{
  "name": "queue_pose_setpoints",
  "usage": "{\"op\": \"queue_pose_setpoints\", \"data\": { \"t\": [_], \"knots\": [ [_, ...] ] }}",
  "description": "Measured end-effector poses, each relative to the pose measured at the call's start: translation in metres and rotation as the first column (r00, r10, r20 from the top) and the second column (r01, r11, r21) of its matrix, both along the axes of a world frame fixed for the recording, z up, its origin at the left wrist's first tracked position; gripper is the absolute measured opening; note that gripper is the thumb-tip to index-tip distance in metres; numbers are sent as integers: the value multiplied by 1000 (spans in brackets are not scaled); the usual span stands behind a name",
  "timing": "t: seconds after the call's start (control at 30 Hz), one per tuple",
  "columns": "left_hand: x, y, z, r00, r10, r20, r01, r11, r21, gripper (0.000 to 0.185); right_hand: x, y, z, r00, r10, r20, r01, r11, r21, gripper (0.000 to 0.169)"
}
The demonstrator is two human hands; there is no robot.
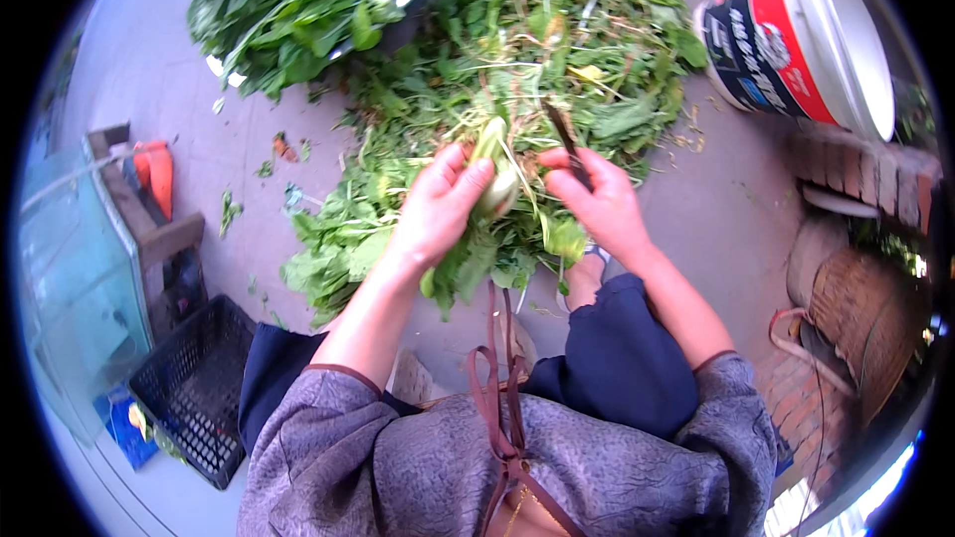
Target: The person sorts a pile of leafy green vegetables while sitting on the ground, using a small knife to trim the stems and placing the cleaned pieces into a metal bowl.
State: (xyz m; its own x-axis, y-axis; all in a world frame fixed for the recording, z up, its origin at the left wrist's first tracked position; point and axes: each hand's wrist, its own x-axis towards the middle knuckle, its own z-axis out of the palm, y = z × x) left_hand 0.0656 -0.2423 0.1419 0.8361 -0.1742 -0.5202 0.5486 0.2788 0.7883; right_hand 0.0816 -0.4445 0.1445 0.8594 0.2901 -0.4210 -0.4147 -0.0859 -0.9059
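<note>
In the head view my left hand [440,201] grips a leafy green vegetable [498,190], its pale stem end pointing away from me and its leaves hanging towards my lap. My right hand [597,198] is closed around a dark knife [561,127], whose blade points up and away, just right of the stem. A thin pale stalk trails between the two hands. Beneath and beyond them spreads a large heap of loose leaves, stems and roots [567,37] on the floor. More whole leafy greens [343,239] lie under my left forearm.
Bundled long-leaf greens [298,7] fill a container at the upper left. A white bucket [835,37] with a red and black label stands at the right, near bricks [858,164]. At the left are a black plastic crate [198,388], a glass panel [74,276] and an orange object [155,175].
</note>
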Motion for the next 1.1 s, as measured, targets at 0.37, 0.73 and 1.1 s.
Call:
{"op": "queue_pose_setpoints", "data": {
  "t": [0.37, 0.73, 1.1],
  "knots": [
    [5, -11, -25, 956, -291, 41, 157, 621, 768, 28, 1, -27, -47, 946, -201, -254, 224, 972, 64, 25],
    [4, -19, -35, 891, -378, 254, -15, 533, 846, 30, -2, -17, -31, 964, -65, 258, 128, 963, -236, 17],
    [3, -50, 7, 878, -444, 178, 144, 600, 786, 34, 3, -15, -29, 877, 116, 467, 20, 961, -277, 16]
  ]
}}
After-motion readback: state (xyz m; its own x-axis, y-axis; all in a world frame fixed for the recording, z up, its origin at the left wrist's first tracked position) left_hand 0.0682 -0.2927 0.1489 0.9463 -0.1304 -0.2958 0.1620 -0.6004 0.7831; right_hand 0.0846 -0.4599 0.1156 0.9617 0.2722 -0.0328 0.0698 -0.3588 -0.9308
